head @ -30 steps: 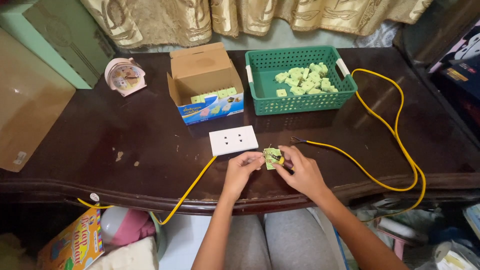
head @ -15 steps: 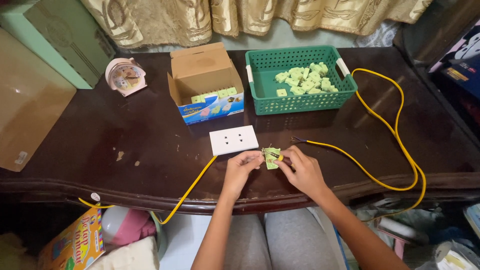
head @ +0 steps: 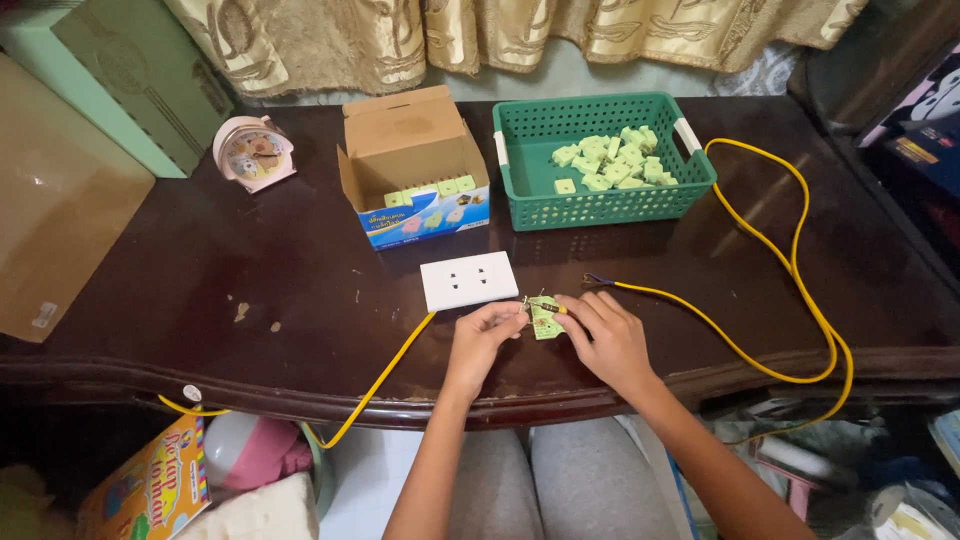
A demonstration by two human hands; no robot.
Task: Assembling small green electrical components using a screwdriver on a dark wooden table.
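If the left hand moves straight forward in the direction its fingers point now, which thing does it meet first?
The left hand points up and right, its fingertips already at the small green part held with the right hand. Beyond that, probably the white socket plate's corner, though height is hard to judge.

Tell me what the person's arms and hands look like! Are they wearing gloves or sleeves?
No gloves and no sleeves in view. The left hand and right hand are bare, and both forearms are bare as far as the picture shows. I see no rings, watch or bracelets. The fingers are slim with short nails. Grey trousers cover the lap below.
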